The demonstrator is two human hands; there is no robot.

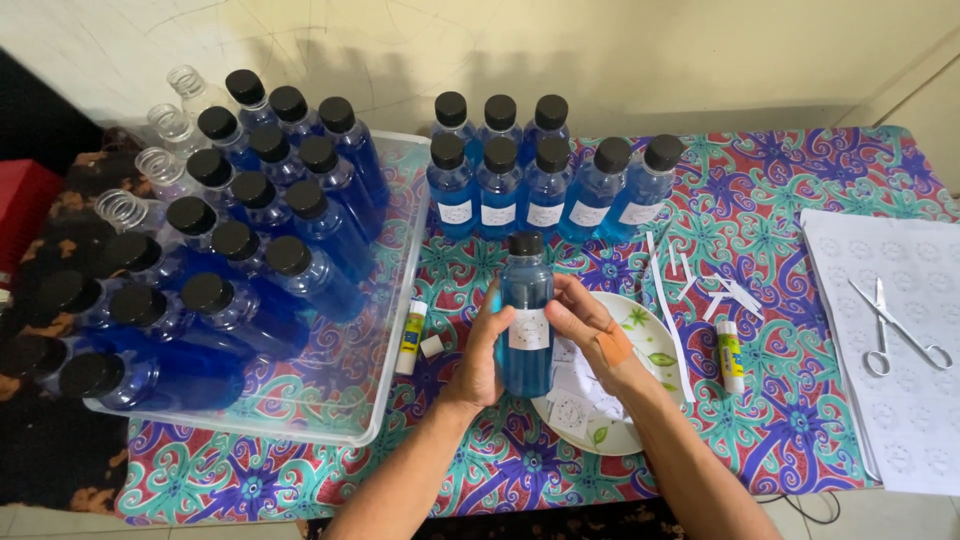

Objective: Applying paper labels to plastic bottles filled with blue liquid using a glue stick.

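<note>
Holding a blue bottle (526, 315) upright at centre frame, left hand (482, 352) wrapped round its side, right hand (592, 335) with fingers pressed on its white label (528, 329). Just above a plate (650, 330) of cut labels; open glue stick (411, 338) to the left, scissors (893, 328) far right.

This looks like a home set up for small-scale handwork: a low bench (800, 420) covered with a bright patterned cloth stands against a plain cream wall (620, 50) on a tiled floor. Household scissors (893, 325), glue sticks (730, 356) and a flowered dinner plate (640, 322) serve as tools.
</note>
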